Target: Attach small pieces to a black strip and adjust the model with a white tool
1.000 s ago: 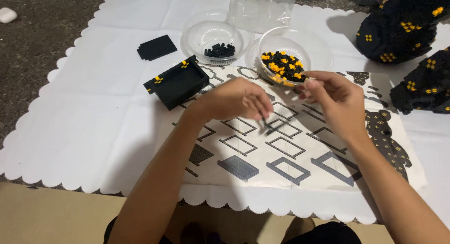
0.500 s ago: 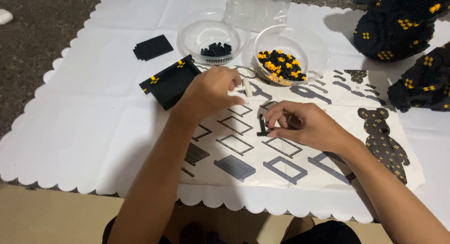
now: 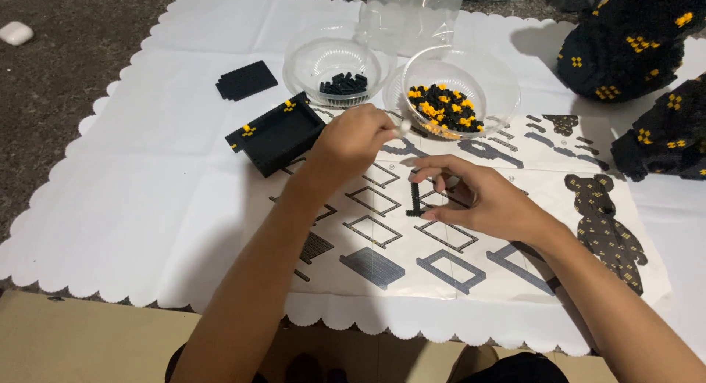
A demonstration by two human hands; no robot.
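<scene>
The right hand point(image 3: 485, 199) pinched a slim black brick strip point(image 3: 414, 199) upright over the instruction sheet point(image 3: 471, 228), near the middle of the white cloth point(image 3: 132, 184). The left hand point(image 3: 353, 140) closed its grip on a small pale tool point(image 3: 403, 128) just beside the bowl of black and yellow bricks point(image 3: 448, 104). With so light a pinch, the strip could have tipped or snapped apart, and the left hand could have nudged that bowl and spilled bricks.
</scene>
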